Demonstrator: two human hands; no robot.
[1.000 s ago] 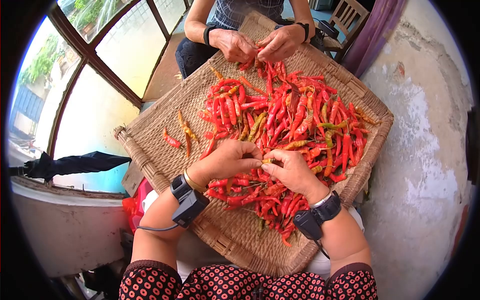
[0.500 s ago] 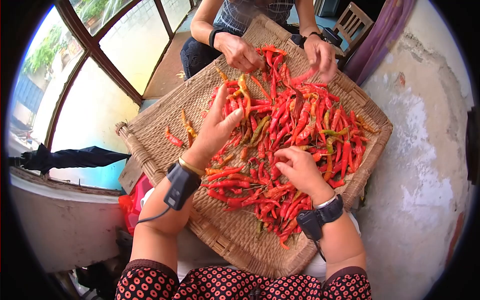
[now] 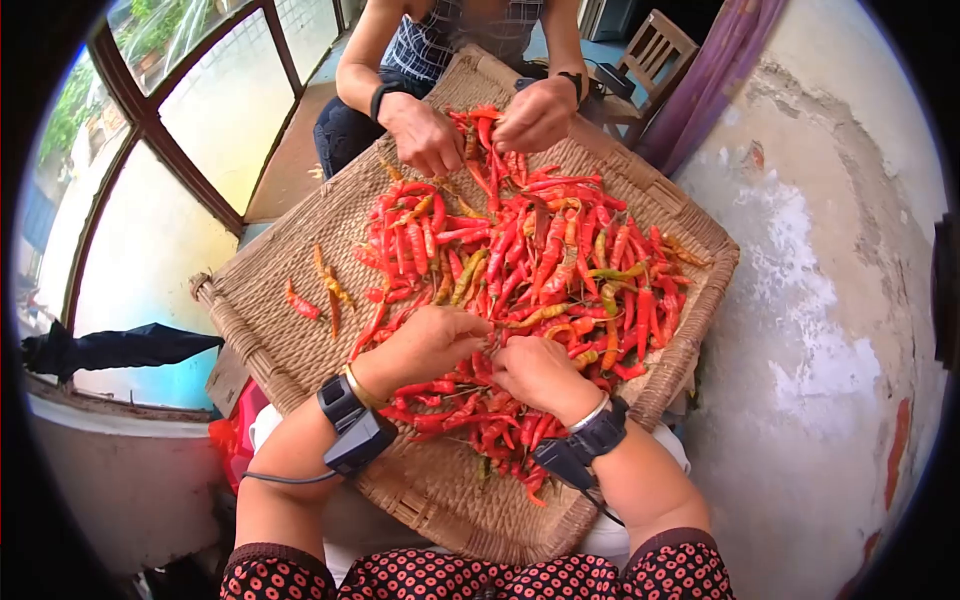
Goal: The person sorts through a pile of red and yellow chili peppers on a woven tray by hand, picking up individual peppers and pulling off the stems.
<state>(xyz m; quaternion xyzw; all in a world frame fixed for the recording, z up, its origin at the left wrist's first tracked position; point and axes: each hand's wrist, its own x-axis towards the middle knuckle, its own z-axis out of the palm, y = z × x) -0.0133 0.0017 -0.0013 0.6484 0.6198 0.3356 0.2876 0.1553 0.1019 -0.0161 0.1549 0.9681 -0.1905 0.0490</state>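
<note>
Watching remotely, I see the left hand [image 3: 432,345], spread and apart half a second ago, now beside the right hand [image 3: 542,372] over the peppers [image 3: 550,262] heaped mid-frame; I judge two-handed work resumed, but cannot tell whether either grips anything.

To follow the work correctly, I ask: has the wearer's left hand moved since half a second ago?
Yes: judged against the woven tray, the left hand has come toward the wearer, closer to the right hand.
</note>
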